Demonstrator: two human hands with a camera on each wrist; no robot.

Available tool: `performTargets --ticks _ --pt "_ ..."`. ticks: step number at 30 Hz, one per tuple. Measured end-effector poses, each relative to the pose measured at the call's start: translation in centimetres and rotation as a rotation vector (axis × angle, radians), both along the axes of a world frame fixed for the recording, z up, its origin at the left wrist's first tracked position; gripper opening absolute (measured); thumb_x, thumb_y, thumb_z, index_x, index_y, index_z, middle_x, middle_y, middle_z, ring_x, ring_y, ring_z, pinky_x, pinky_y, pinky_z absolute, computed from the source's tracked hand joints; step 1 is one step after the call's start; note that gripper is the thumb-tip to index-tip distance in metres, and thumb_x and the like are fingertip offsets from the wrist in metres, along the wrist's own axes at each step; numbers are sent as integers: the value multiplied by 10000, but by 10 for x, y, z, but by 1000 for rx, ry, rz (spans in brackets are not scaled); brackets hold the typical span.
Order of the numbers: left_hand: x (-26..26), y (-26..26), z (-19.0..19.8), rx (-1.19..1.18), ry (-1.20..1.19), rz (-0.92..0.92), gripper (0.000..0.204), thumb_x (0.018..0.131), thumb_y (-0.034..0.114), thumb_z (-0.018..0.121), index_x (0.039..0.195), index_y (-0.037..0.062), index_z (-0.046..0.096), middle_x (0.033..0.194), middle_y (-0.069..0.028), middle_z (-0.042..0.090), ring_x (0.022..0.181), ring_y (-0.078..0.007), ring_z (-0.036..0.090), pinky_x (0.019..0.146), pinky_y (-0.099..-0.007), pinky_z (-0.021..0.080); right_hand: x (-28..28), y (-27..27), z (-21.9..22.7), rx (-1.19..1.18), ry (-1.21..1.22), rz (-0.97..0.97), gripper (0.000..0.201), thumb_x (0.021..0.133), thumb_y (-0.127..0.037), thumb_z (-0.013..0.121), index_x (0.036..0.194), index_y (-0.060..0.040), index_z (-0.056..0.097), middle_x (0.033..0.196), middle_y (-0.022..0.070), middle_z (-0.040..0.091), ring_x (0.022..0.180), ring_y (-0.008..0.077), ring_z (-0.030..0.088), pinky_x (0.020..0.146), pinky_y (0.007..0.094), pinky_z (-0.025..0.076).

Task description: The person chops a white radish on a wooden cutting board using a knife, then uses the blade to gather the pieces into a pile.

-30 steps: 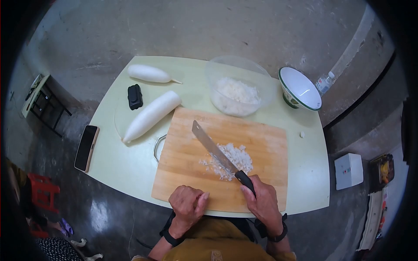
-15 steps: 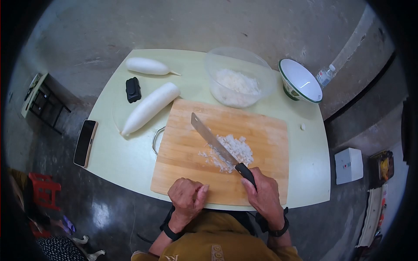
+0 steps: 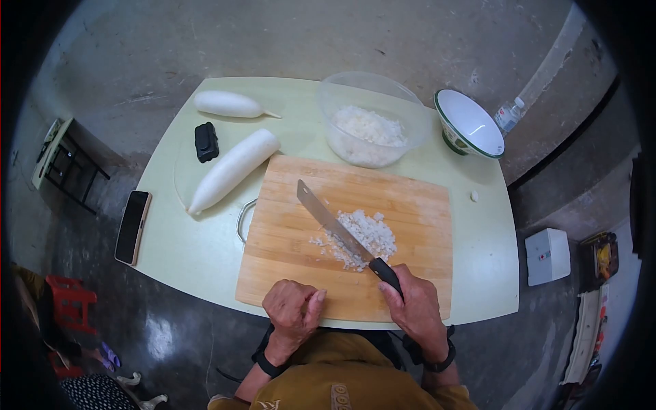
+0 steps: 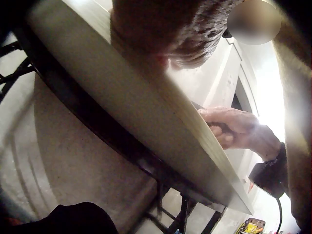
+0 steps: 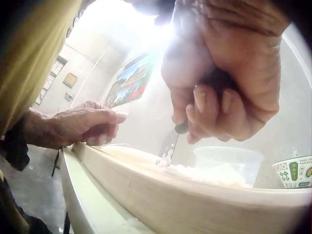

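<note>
In the head view my right hand grips the black handle of a kitchen knife, its blade slanting away to the upper left. The blade lies across a small heap of finely chopped white radish on the wooden cutting board. My left hand rests at the board's near edge with its fingers curled in and the thumb alongside, holding nothing. The right wrist view shows the right fingers wrapped around the handle, with white bits by the blade.
Behind the board stands a clear plastic bowl of chopped white radish. Two whole white radishes, one large and one smaller, lie left with a black case and a phone. A green-rimmed bowl and bottle are at the right.
The head view has tipped slightly, so the table sits higher in it. Both hands and the knife keep their places over the board.
</note>
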State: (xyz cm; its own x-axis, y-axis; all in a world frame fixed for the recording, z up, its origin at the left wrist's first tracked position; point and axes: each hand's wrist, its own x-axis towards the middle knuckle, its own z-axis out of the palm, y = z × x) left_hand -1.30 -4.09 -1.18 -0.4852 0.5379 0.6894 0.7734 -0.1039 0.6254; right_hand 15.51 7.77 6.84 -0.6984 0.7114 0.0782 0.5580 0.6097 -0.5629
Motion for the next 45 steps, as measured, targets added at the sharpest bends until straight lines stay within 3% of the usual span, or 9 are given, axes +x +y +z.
performTargets --ticks 11,22,24,27,31,33,36,38,45 --pt "-1 1 -1 15 10 -3 213 841 131 697 703 41 562 599 -80 523 525 -264 488 500 -361 374 -10 -6 2 -52 149 -101 176 895 -110 646 1008 -20 546 688 205 595 631 411 607 551 455 456" --pt "-1 -1 -2 17 23 -12 210 846 128 693 708 42 560 600 -79 522 528 -262 490 502 -360 375 -10 -5 -2 -35 104 -65 159 902 -111 632 959 -3 531 631 208 558 590 425 576 528 467 432" --pt "-1 -1 -2 10 5 -7 152 769 68 716 698 49 584 617 -72 531 555 -275 507 517 -372 380 -10 -2 -1 -20 80 -43 161 902 -113 634 960 -4 531 631 208 558 591 427 575 529 468 432" --pt "-1 0 -3 27 4 -16 201 840 126 698 713 44 564 604 -79 519 528 -264 486 501 -364 369 -10 -7 9 -95 39 -75 161 902 -117 634 967 -9 534 654 207 570 604 430 576 533 464 436" --pt "1 -6 0 -3 9 -24 189 833 114 697 715 43 567 606 -79 525 528 -263 487 502 -361 371 -8 -10 1 -76 70 -60 161 905 -124 632 960 -10 533 657 206 567 605 429 574 531 468 430" --pt "2 -6 0 -4 -2 -11 160 765 73 724 695 52 582 615 -70 529 554 -272 506 518 -371 381 -8 -6 1 -53 59 -30 163 905 -130 633 960 -13 534 657 207 566 606 428 575 530 470 429" --pt "2 -5 0 8 -5 -22 179 822 101 695 709 43 570 605 -77 527 530 -263 489 502 -359 372 -6 -8 4 -115 54 -66 168 905 -138 636 958 -14 536 663 208 576 609 421 588 533 466 438" --pt "2 -5 1 10 -5 -24 182 822 103 695 704 42 570 602 -78 526 528 -263 488 501 -359 372 -6 -7 -4 -6 39 -53 169 907 -142 633 969 -16 539 673 209 588 615 416 599 541 462 449" --pt "-1 0 0 12 11 -11 164 780 79 717 696 54 579 613 -70 528 553 -271 508 519 -366 385 -4 -5 6 -8 111 -133 174 909 -139 629 1016 -26 552 664 198 590 605 411 598 542 457 452"
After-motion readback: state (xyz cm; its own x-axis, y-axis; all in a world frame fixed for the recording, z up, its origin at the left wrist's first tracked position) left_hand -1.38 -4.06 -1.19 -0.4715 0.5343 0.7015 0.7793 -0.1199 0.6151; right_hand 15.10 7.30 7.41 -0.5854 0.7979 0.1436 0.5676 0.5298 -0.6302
